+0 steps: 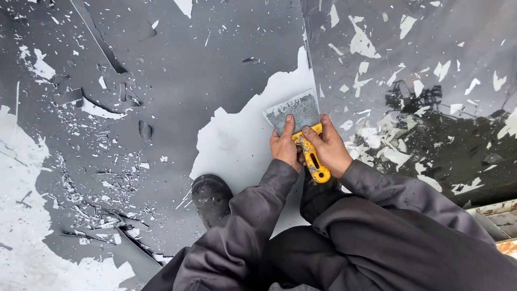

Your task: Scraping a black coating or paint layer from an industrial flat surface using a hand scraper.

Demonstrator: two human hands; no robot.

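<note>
Under both hands: scraper (301, 125) blade is biting grey paint (177, 81).
Grip: left hand (284, 149), right hand (329, 149) clenching scraper; keeping blade flat is advisable.

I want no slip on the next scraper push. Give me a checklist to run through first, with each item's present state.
1. Left hand pressing on the scraper blade: ok, fingers lie on it.
2. Right hand around the yellow handle: ok.
3. Blade edge meets the grey paint layer at the rim of the bare white patch: ok.
4. Blade flat to the floor: cannot tell.
5. Boot out of the scraper's way: ok, it stands behind and beside the hands.
6. Loose paint chips around the work spot: not ok, many lie scattered.
</note>
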